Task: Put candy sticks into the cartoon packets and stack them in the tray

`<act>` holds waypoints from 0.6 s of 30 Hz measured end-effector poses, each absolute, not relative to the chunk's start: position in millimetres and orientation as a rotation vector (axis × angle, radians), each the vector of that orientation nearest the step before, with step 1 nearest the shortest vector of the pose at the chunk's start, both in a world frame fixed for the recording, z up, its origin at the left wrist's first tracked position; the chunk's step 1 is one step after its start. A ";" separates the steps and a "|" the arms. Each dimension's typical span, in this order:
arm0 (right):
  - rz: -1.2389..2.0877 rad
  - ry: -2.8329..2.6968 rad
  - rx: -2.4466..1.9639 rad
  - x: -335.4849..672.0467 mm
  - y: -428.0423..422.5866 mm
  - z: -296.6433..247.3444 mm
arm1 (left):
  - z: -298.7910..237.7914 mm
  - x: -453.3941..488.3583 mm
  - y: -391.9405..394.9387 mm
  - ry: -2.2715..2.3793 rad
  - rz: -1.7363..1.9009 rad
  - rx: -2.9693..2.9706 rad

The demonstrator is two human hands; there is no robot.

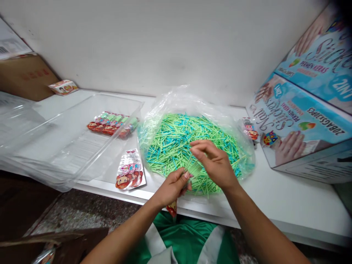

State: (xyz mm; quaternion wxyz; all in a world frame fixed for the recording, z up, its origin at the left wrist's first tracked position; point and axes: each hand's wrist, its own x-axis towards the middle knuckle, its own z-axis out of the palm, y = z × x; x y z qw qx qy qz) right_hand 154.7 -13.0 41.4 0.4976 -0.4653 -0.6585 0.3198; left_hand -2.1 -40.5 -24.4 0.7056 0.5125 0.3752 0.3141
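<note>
My left hand [176, 187] is closed on a small printed packet, whose red cartoon end [172, 208] hangs below my fingers. Pale green sticks [194, 169] fan out at my left fingertips. Just to the right and higher, my right hand [216, 161] has its thumb and fingers bent together; what lies between them, if anything, is too small to make out. Both hands are over the front of a clear plastic bag [178, 96] heaped with thin green and blue sticks [176, 137]. Beside the bag, several flat printed packets [130, 170] lie in a stack.
A clear plastic tray [82, 167] on the left holds a row of packets [110, 124]. Blue printed boxes [305, 110] stand at the right, with another packet [249, 128] beside them. A brown carton [26, 77] and small box [63, 87] are at the back left.
</note>
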 end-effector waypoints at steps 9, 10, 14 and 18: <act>0.901 -1.655 -1.437 150.0 -35.3 36.5 | -11.1 -7.0 -31.3 1.028 1.095 1.243; 0.917 -1.717 -1.444 147.3 -37.2 32.6 | -9.2 -7.5 -31.2 1.030 1.112 1.240; 0.800 -1.806 -1.422 141.8 -37.8 31.2 | -5.9 -12.5 -30.9 0.937 1.141 1.174; 0.682 -1.871 -1.326 141.3 -36.4 42.2 | -3.3 -22.3 -28.7 0.735 1.134 1.082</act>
